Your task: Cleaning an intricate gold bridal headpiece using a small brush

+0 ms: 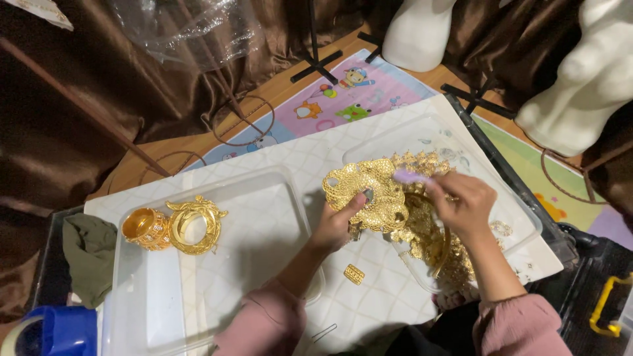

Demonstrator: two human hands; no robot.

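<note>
On your left a clear plastic tray (217,310) holds a gold bangle (146,229) touching a gold ring-shaped ornament (196,225). A small gold clasp piece (354,274) lies on the white quilted board (316,155). You see an olive cloth (89,254) beside a blue container (62,331), a cartoon-printed mat (343,99), brown satin drapes (72,99) and two white mannequin forms (587,79).

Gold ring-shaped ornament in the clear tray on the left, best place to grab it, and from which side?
Probably from above: the gold openwork ring lies flat in the clear tray. Pinch its right rim, one finger through the open centre. Its left edge sits against the gold bangle, leaving no finger room there.
</note>
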